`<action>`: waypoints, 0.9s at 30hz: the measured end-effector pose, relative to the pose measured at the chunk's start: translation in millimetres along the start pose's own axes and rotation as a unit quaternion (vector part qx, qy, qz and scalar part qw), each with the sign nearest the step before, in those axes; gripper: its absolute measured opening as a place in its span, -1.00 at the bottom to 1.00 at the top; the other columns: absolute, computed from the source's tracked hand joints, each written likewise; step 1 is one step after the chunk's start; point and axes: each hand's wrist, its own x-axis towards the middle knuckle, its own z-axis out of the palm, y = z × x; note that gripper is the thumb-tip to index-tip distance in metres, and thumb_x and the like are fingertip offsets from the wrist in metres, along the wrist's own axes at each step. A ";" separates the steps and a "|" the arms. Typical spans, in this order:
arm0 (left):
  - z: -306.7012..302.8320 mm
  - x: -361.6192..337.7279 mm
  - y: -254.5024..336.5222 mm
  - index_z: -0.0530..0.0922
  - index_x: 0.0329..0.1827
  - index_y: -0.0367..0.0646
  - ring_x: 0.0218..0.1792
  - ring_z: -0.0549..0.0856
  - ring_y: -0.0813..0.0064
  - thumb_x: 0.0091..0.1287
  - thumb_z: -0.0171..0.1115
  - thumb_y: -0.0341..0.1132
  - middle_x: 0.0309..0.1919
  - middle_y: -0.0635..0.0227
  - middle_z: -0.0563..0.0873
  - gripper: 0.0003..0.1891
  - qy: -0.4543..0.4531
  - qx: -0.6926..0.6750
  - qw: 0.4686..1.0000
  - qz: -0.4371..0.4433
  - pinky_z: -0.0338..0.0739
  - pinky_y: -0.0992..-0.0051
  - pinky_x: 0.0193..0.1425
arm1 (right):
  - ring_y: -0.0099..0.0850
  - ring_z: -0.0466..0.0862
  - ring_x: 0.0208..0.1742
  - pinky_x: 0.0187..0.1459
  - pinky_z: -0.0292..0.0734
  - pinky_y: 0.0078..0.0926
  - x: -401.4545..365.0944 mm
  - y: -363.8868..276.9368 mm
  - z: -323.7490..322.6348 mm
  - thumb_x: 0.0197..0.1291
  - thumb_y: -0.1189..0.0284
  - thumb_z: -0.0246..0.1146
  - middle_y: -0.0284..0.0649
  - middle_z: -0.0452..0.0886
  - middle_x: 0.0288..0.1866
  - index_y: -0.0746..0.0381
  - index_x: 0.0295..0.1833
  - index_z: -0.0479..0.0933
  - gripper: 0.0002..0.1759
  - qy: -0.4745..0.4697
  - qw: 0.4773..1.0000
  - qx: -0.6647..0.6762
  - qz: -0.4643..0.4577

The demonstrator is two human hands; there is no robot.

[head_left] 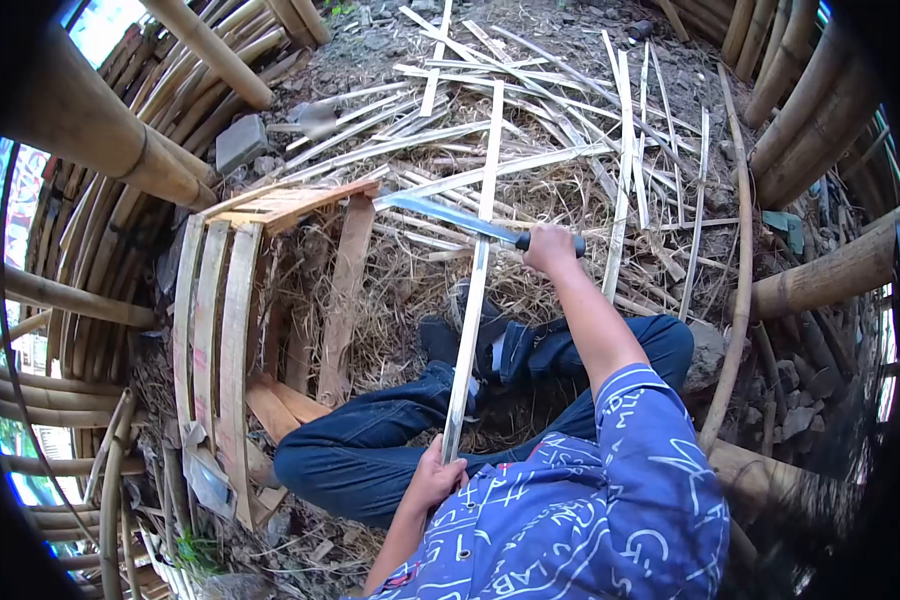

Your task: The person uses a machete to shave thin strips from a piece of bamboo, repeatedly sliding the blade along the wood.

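Observation:
My right hand [553, 250] is wrapped round the black handle of a machete [435, 208]. The long blade points left and lies across a pale bamboo strip [474, 290], seemingly touching it. Near my lap, my left hand [436, 478] grips the lower end of that strip, which runs away from me over my crossed legs. Just left of the blade's tip stands a wooden crate [232, 300] made of slats.
Many split bamboo strips [560, 100] lie scattered over straw and soil ahead. A grey block [240, 143] and a hammer-like tool [318, 120] sit at the upper left. Thick bamboo poles [820, 110] stand on both sides.

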 end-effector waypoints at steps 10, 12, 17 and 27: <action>6.2 15.5 5.7 0.28 0.20 -0.20 -0.71 0.52 0.57 0.32 0.09 -0.58 -0.66 0.45 0.41 -0.60 0.004 -0.027 1.000 0.001 0.42 0.58 -0.64 | 0.01 0.70 -0.26 -0.11 0.60 -0.05 -146.5 -25.1 -0.4 -0.09 0.23 0.28 0.03 0.68 -0.35 0.15 -0.29 0.65 -0.73 -0.029 0.964 0.255 -0.064; 4.5 16.7 7.1 0.28 0.18 -0.20 -0.69 0.55 0.61 0.35 0.10 -0.52 -0.62 0.42 0.49 -0.64 -0.007 -0.029 1.000 -0.003 0.43 0.60 -0.66 | 0.02 0.68 -0.33 -0.17 0.59 -0.05 -192.4 -36.6 -8.2 -0.15 0.28 0.31 -0.01 0.66 -0.47 0.14 -0.37 0.64 -0.79 -0.072 0.958 0.258 -0.098; 6.6 18.0 1.4 0.25 0.24 -0.20 -0.71 0.53 0.62 0.36 0.09 -0.49 -0.62 0.43 0.48 -0.60 0.021 0.005 1.000 0.009 0.40 0.60 -0.69 | -0.03 0.69 -0.40 -0.29 0.60 -0.06 -245.9 -45.1 0.9 -0.24 0.27 0.30 -0.04 0.65 -0.52 0.11 -0.44 0.62 -0.80 -0.160 0.954 0.181 -0.179; 0.6 14.9 6.8 0.25 0.15 -0.17 -0.69 0.52 0.62 0.37 0.08 -0.53 -0.60 0.45 0.45 -0.66 -0.008 0.031 0.999 0.016 0.39 0.61 -0.68 | -0.09 0.71 -0.35 -0.25 0.61 -0.17 -182.0 -40.6 9.1 -0.27 0.29 0.33 -0.08 0.67 -0.46 0.13 -0.40 0.62 -0.77 -0.118 0.966 0.093 -0.211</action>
